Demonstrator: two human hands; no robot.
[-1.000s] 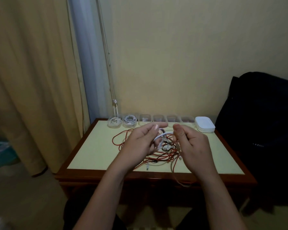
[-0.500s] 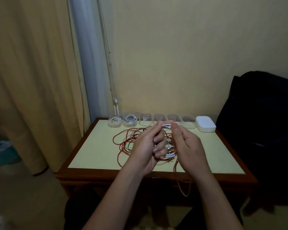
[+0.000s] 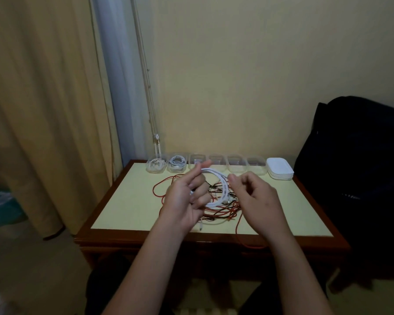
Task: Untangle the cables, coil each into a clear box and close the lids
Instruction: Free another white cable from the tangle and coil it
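My left hand point(image 3: 187, 198) holds a white cable point(image 3: 222, 187) wound into a loop, raised above the table. My right hand point(image 3: 256, 198) is just right of the loop with curled fingers; thumb and forefinger meet at the loop's upper right edge. Beneath both hands lies a tangle of red and black cables point(image 3: 216, 210), one red strand hanging over the front edge. Along the back edge stands a row of clear boxes point(image 3: 237, 165); the two leftmost boxes point(image 3: 166, 165) each hold a coiled white cable. A stack of white lids point(image 3: 279, 171) sits at the row's right end.
The small table point(image 3: 127, 201) has a pale yellow top and dark wooden rim. A curtain point(image 3: 43, 110) hangs at the left, with cords down the wall. A dark bag point(image 3: 359, 167) stands against the table's right side.
The white cable has been wound into a wider loop in my left hand. My right hand moved apart to the loop's right edge. Both hands stay above the tangle.
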